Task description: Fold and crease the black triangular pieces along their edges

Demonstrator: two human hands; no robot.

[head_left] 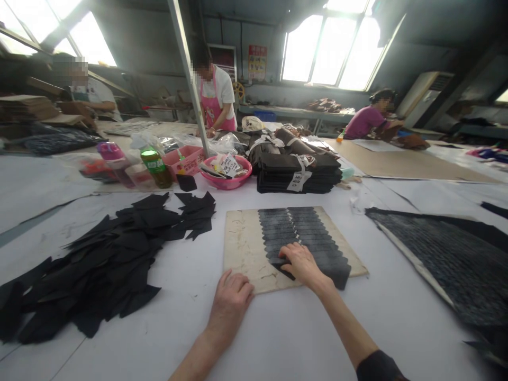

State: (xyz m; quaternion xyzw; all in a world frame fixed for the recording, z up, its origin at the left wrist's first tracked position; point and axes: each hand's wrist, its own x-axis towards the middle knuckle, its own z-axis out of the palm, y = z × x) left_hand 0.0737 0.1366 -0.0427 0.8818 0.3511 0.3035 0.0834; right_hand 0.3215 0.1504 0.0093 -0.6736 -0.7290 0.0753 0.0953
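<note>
Right hand (302, 264), fingers flat together, presses overlapped black pointed fabric pieces (301, 230) on the beige rectangular board (244, 246); left hand (232, 297), fingers loosely curled and empty, rests at its near edge. Even pressure likely keeps rows aligned.

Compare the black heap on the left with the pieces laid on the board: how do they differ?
The heap is loose and jumbled; the board pieces sit in neat overlapping rows. The heap lies on the table; the board pieces rest on a pale board. No hand touches the heap; the right hand presses the board pieces. Both are dark, pointed cuttings.
</note>
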